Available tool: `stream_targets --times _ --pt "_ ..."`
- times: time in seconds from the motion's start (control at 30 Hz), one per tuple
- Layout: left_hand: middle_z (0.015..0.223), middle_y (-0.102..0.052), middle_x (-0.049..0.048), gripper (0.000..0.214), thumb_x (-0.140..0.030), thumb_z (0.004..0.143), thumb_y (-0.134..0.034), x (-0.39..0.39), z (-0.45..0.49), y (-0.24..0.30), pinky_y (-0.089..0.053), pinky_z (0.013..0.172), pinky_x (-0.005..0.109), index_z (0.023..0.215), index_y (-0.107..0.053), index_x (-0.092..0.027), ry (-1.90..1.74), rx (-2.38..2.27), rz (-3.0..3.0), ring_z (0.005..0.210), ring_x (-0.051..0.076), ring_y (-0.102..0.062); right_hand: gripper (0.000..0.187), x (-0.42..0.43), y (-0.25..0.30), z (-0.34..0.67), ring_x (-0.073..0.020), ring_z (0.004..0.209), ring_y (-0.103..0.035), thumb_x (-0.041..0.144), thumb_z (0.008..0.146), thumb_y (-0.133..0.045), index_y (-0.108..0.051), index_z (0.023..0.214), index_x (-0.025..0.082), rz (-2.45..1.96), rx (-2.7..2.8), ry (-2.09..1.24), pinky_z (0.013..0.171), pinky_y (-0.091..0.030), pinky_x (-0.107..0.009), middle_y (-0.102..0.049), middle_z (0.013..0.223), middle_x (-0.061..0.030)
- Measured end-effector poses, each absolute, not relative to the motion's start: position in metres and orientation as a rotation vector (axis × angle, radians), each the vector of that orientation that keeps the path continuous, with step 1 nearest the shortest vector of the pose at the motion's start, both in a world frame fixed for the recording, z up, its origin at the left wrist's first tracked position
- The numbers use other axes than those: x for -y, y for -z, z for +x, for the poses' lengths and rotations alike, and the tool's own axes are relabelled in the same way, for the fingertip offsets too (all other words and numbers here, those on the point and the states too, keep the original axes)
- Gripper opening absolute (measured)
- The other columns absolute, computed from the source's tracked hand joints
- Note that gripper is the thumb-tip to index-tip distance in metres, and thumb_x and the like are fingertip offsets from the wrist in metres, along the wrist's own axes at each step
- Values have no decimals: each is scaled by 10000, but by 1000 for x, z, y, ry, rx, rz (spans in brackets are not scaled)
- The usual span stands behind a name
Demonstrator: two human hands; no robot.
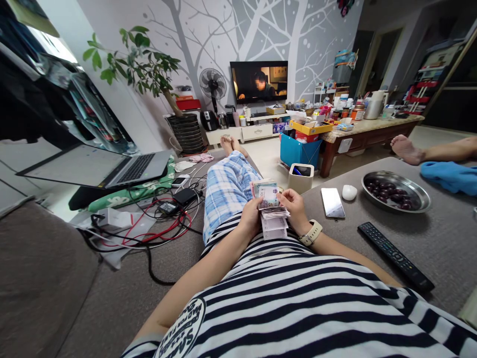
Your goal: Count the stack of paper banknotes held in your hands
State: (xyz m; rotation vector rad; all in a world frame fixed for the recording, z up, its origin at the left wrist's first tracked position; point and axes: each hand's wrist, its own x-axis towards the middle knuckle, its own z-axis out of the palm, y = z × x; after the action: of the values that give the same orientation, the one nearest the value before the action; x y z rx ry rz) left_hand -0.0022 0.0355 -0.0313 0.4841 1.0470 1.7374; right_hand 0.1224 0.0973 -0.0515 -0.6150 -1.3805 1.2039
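A stack of banknotes (269, 204) rests over my lap, above my striped shirt. My left hand (250, 217) is closed round the stack's left side. My right hand (294, 206), with a pale watch on its wrist, pinches the top notes from the right. My legs in blue plaid shorts (225, 191) stretch out ahead on the grey sofa.
On the sofa to my right lie a phone (333, 202), a white mouse-like object (349, 192), a metal bowl of dark fruit (395, 191) and a black remote (395, 256). Another person's bare foot (405, 148) rests far right. A laptop (112, 169) and tangled cables (156, 223) lie left.
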Motion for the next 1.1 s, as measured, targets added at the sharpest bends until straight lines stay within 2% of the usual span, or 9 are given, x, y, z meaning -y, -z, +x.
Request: stream_targets --times 0.13,0.23,0.37,0.53,0.8,1.1 --pt "773 -768 103 243 -163 647 -791 -32 -1 31 -558 859 370 869 -740 -79 -1699 -1001 546 726 228 -722 493 -103 56 122 -134 604 -426 650 743 -777 -516 681 235 -672 1381 -1156 578 -383 -280 -477 634 50" --pt "769 -767 111 272 -171 634 -800 -30 0 31 -560 867 375 882 -742 -75 -1701 -981 559 762 249 -739 480 -105 59 121 -136 607 -416 650 762 -743 -526 670 231 -684 1379 -1186 581 -367 -281 -475 620 49" --pt "776 -775 110 253 -204 664 -808 -33 -2 33 -566 908 398 885 -739 -102 -1724 -995 534 891 297 -764 485 -104 60 121 -134 597 -401 649 761 -736 -525 645 229 -685 1400 -1206 572 -349 -279 -464 595 51" --pt "789 -784 89 157 -264 738 -768 -41 -4 39 -579 916 407 833 -711 -152 -1771 -991 450 955 303 -765 468 -98 55 123 -137 592 -406 640 791 -715 -539 650 230 -654 1411 -1189 574 -353 -283 -475 595 43" --pt "785 -787 69 217 -288 703 -817 -42 -3 39 -578 898 397 859 -726 -166 -1780 -1008 483 962 306 -757 458 -91 46 126 -152 609 -469 669 804 -680 -597 710 228 -604 1440 -1197 591 -417 -294 -547 638 18" --pt "768 -774 65 171 -257 653 -803 -41 -4 39 -566 905 391 768 -705 -177 -1783 -1016 513 994 309 -738 442 -89 44 126 -158 629 -509 650 776 -722 -642 738 216 -590 1391 -1241 603 -450 -291 -600 656 5"
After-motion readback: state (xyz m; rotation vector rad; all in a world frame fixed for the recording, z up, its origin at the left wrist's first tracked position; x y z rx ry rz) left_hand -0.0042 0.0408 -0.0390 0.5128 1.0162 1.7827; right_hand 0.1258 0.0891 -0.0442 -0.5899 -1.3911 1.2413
